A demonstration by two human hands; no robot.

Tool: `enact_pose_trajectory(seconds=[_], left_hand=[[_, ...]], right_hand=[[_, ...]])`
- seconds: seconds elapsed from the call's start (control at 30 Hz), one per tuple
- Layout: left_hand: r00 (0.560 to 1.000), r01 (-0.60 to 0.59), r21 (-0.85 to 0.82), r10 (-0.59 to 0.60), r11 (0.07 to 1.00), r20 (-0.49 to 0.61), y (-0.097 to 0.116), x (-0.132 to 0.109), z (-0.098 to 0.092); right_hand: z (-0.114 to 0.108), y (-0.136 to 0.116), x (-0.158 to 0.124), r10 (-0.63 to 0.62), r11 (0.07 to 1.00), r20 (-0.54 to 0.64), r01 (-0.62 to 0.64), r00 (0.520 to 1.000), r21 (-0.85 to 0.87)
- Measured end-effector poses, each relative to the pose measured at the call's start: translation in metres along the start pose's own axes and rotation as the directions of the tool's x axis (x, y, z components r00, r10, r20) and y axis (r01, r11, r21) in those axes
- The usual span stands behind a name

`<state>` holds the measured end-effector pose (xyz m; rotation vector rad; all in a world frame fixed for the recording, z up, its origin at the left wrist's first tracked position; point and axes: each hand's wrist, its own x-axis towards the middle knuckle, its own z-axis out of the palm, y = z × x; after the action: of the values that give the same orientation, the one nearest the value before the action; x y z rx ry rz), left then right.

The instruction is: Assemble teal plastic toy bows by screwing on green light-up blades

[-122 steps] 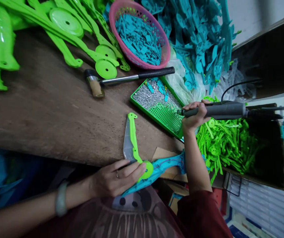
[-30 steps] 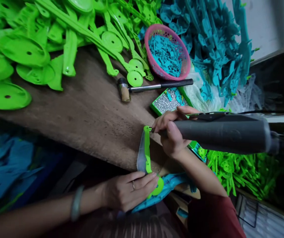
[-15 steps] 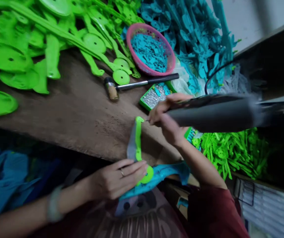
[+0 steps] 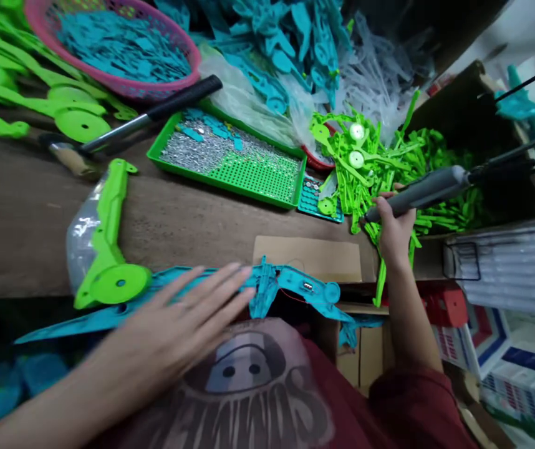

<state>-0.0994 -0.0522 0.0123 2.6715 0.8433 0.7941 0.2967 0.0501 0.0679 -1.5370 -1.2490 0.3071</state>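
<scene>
My left hand (image 4: pixel 174 324) lies flat with its fingers stretched out over a long teal plastic toy frame (image 4: pixel 295 287) at the table's near edge. A bright green plastic arm with a round disc end (image 4: pixel 108 249) and a clear film piece sits on that frame, just left of my fingers. My right hand (image 4: pixel 391 227) is wrapped round a grey electric screwdriver (image 4: pixel 429 186) with a black cable, its tip held over a heap of small green plastic parts (image 4: pixel 384 168) in a cardboard box.
A green tray of small silver screws (image 4: pixel 230 159) lies mid-table, a small teal tray (image 4: pixel 317 196) to its right. A hammer (image 4: pixel 122 128) lies at the left, near a pink basket of teal pieces (image 4: pixel 113 47). Teal parts (image 4: pixel 286 37) are heaped behind, green arms (image 4: pixel 24 93) left.
My right hand has carried the screwdriver away from the green arm to the box of green parts. My left hand has let go of the disc end and opened flat on the teal frame.
</scene>
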Motion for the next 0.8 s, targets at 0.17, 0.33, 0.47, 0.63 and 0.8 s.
enact_pose_trajectory(seconds=[0.17,0.33,0.47,0.63,0.8], left_hand=[[0.989,-0.118,0.142,0.104,0.983,0.102,-0.007,0.046,0.054],[0.975,-0.162,0.148,0.136,0.976,0.176,-0.034,0.048,0.046],[0.981,-0.146,0.076,0.134,0.986,0.143,-0.036,0.047,0.038],[0.985,-0.077,0.015,0.073,0.997,0.157,-0.037,0.048,0.036],[0.975,-0.005,-0.017,0.009,1.0,0.222,-0.04,0.05,0.032]], right_hand=[[-0.067,0.008,-0.12,-0.232,0.942,-0.248,0.154,0.941,-0.297],[-0.058,0.026,-0.253,0.118,0.955,-0.04,-0.124,0.992,-0.268],[0.009,0.04,-0.257,0.483,0.873,0.277,-0.433,0.831,-0.226],[-0.001,0.021,-0.225,0.435,0.869,0.634,-0.483,0.64,-0.108],[-0.113,-0.004,-0.192,0.349,0.881,0.859,-0.442,0.373,-0.167]])
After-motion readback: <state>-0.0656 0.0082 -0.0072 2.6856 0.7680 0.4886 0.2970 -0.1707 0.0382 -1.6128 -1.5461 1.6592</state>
